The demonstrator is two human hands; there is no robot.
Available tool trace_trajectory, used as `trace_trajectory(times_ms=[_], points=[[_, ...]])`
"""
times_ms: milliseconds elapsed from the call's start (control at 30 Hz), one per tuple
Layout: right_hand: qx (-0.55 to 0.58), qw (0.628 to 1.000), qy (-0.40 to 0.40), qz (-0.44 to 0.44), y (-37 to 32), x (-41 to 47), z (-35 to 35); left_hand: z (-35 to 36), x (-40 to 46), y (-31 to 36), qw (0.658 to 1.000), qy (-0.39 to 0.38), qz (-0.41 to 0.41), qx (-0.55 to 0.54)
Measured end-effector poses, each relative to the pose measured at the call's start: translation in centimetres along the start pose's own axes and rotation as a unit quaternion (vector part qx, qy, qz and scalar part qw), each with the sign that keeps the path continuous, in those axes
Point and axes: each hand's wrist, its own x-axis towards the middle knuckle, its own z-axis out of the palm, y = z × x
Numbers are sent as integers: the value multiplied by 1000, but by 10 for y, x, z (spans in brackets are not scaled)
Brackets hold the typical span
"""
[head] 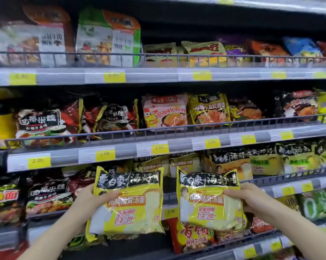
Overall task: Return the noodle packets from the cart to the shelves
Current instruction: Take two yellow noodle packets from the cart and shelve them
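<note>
A: What worries me here? I'm carrying two at once. The left packet (127,201) and the right packet (210,200) are each held by one edge, so the slick wrap could slide out.

B: And the slot?

A: The matching row (179,165) sits behind the shelf rail (282,178), just above. Push in blind and a packet may catch the wire or land in the wrong row.

B: Hands?

A: My left hand (93,198) grips its packet's left edge, thumb across the front. My right hand (249,197) pinches the other's right side. Both forearms reach up, packets upright, side by side, apart. The cart isn't in view.
</note>
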Motion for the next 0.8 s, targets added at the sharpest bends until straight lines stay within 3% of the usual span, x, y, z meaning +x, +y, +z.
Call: trace_trajectory(times_ms=[367,633,800], points=[[33,995,-59,-67,35,64,36,-8,27,-64,998,34,50,21],[58,988,-59,-130,-19,135,55,-16,27,-60,999,16,42,8],[74,992,-51,-85,-30,196,82,-19,36,-65,998,24,56,-6]])
